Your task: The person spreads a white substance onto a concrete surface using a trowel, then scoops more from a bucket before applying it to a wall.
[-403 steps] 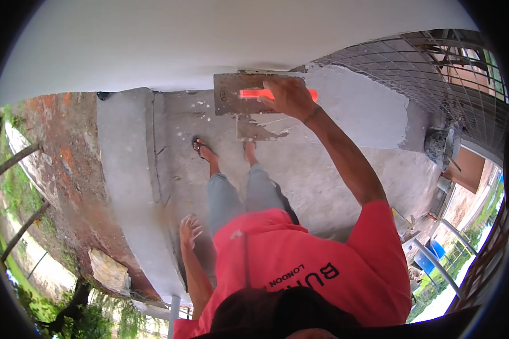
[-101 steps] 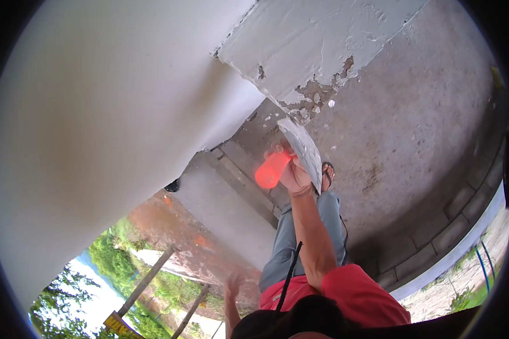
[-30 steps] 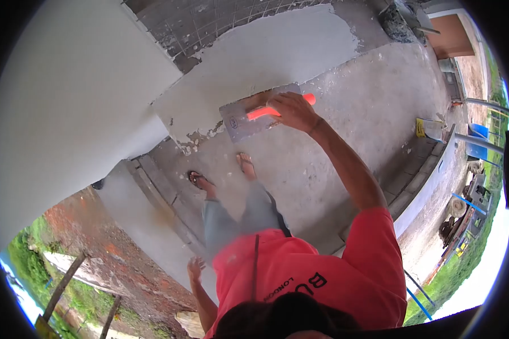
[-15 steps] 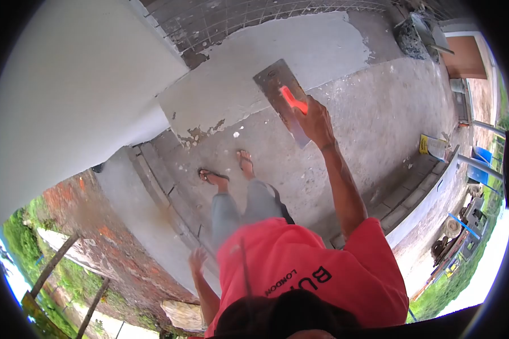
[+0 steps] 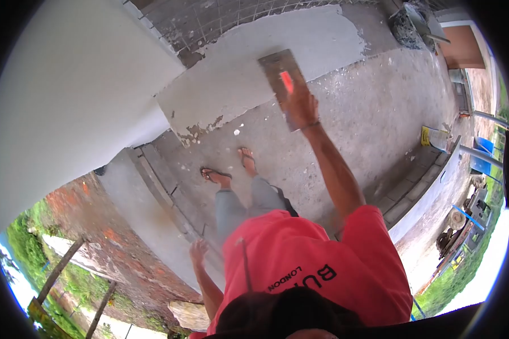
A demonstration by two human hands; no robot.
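Observation:
My right hand (image 5: 301, 108) grips the red handle of a rectangular plastering trowel (image 5: 276, 69), its fingers wrapped round the grip. The trowel's broad, smeared metal blade overlaps the lower edge of a smooth pale plaster patch (image 5: 237, 73) on the rough grey wall (image 5: 373, 107). Down at my left side hangs my left hand (image 5: 198, 252), fingers loosely apart with nothing in them, over the ledge beside the walkway.
My sandalled feet stand on grey concrete (image 5: 198, 195) spotted with white. A smooth white wall (image 5: 85, 96) rises at the left. A splattered bucket (image 5: 407, 28) is at the upper right, and a yellow-and-white bag (image 5: 434, 137) lies lower at the right by a block ledge (image 5: 421, 189).
My right hand has swung a little left and the trowel has turned more upright over the plaster edge. The left hand has shifted slightly.

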